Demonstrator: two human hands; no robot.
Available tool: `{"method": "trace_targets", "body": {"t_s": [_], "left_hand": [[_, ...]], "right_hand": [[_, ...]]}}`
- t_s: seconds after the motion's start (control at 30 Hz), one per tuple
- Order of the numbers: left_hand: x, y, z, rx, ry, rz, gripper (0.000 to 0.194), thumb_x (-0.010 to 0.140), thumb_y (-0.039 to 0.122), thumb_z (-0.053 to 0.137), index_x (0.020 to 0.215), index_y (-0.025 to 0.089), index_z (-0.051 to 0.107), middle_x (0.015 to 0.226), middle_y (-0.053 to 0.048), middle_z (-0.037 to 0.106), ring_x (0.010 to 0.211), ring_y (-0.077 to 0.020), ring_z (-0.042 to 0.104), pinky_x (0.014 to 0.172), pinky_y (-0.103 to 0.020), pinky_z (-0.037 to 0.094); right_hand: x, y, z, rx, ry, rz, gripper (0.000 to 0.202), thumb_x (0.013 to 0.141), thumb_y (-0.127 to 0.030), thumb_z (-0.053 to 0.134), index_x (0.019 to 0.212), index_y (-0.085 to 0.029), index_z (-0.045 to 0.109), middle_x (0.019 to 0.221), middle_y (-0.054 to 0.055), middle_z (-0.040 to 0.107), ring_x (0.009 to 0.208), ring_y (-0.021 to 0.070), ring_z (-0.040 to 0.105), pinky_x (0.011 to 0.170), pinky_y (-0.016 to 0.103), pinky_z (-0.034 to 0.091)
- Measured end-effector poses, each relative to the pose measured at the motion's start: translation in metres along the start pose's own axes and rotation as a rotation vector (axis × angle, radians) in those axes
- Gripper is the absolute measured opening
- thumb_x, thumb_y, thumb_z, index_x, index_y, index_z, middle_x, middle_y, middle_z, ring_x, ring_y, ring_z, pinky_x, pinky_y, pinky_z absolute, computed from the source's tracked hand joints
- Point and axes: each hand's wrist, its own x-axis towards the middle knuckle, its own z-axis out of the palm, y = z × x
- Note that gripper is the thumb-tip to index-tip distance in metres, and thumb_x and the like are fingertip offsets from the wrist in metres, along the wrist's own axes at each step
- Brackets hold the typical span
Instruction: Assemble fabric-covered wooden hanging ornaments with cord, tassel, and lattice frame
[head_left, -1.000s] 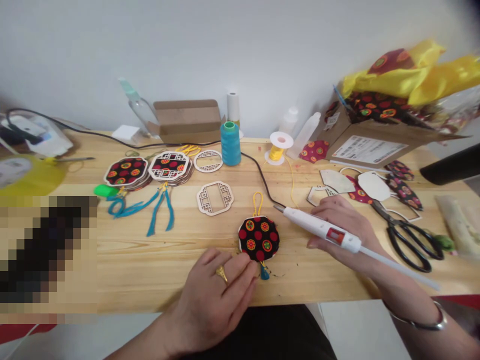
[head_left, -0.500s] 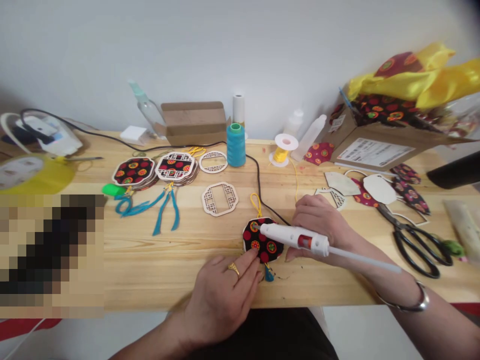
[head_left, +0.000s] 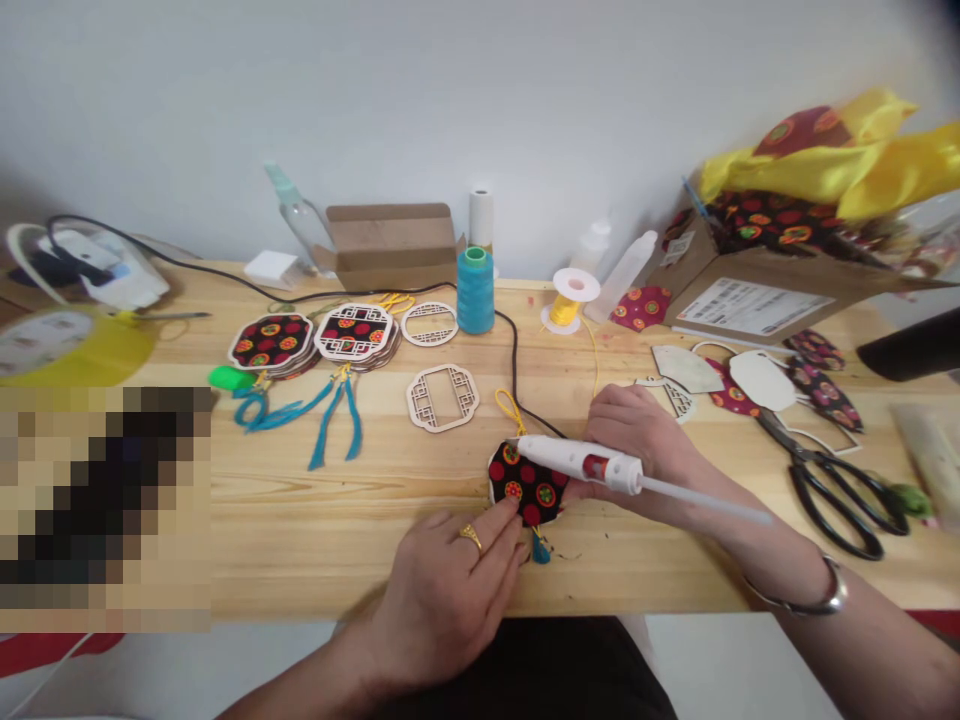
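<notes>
A pendant covered in black fabric with red and orange flowers [head_left: 531,492] lies at the table's front, with a yellow loop above and a short blue tassel [head_left: 541,547] below. My left hand [head_left: 454,575] holds its lower left edge, fingers pressed on the fabric; the thumb's tip is hidden. In my right hand [head_left: 637,440] is a white glue gun [head_left: 581,460], its nozzle at the pendant's upper left. A clear glue stick [head_left: 709,500] sticks out of the gun's back. The fingers around the handle are partly hidden.
Beyond the pendant lie a wooden lattice frame [head_left: 442,398], a round frame [head_left: 429,324] and stacked pendants [head_left: 352,332]. A blue thread cone [head_left: 475,290] stands behind. Black scissors [head_left: 836,500] and a fabric-filled carton [head_left: 750,290] are right. The gun's black cord [head_left: 514,350] crosses the table.
My right hand has shifted the glue gun slightly left and up, so its nozzle moves along the pendant's upper left toward the top edge. My left hand stays on the pendant.
</notes>
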Motion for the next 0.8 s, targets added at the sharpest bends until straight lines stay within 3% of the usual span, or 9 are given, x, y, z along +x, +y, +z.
{"method": "trace_targets", "body": {"t_s": [0.13, 0.27, 0.5, 0.8], "left_hand": [[-0.003, 0.000, 0.001, 0.004, -0.007, -0.016, 0.017, 0.082, 0.013, 0.058, 0.095, 0.012, 0.070, 0.103, -0.008, 0.074, 0.065, -0.0201, 0.068, 0.054, -0.035, 0.050], [-0.003, 0.000, 0.002, 0.008, -0.017, -0.001, 0.017, 0.082, 0.013, 0.058, 0.096, 0.012, 0.069, 0.103, -0.009, 0.074, 0.066, -0.0207, 0.068, 0.054, -0.036, 0.050], [-0.002, 0.001, 0.000, 0.021, -0.014, 0.004, 0.017, 0.083, 0.014, 0.057, 0.095, 0.012, 0.069, 0.101, -0.008, 0.075, 0.064, -0.0198, 0.067, 0.051, -0.035, 0.048], [-0.005, 0.001, 0.001, 0.007, -0.021, -0.008, 0.017, 0.082, 0.013, 0.058, 0.095, 0.012, 0.069, 0.103, -0.009, 0.074, 0.063, -0.0205, 0.067, 0.052, -0.037, 0.050]], "right_hand": [[-0.006, 0.003, -0.004, 0.005, 0.063, 0.031, 0.046, 0.084, -0.056, 0.056, 0.059, -0.018, 0.051, 0.059, 0.001, 0.051, 0.064, 0.0157, 0.043, 0.066, 0.033, 0.029], [-0.008, -0.003, -0.009, 0.015, 0.026, 0.054, 0.046, 0.087, -0.055, 0.053, 0.059, -0.018, 0.051, 0.061, 0.002, 0.052, 0.066, 0.0166, 0.043, 0.066, 0.033, 0.030], [0.000, -0.005, 0.002, -0.006, 0.018, -0.033, 0.046, 0.081, -0.056, 0.060, 0.058, -0.018, 0.051, 0.059, 0.001, 0.052, 0.065, 0.0150, 0.043, 0.066, 0.031, 0.030], [-0.008, 0.003, 0.000, -0.003, 0.092, 0.020, 0.045, 0.081, -0.055, 0.061, 0.058, -0.018, 0.050, 0.058, 0.001, 0.051, 0.066, 0.0158, 0.045, 0.066, 0.032, 0.031]]}}
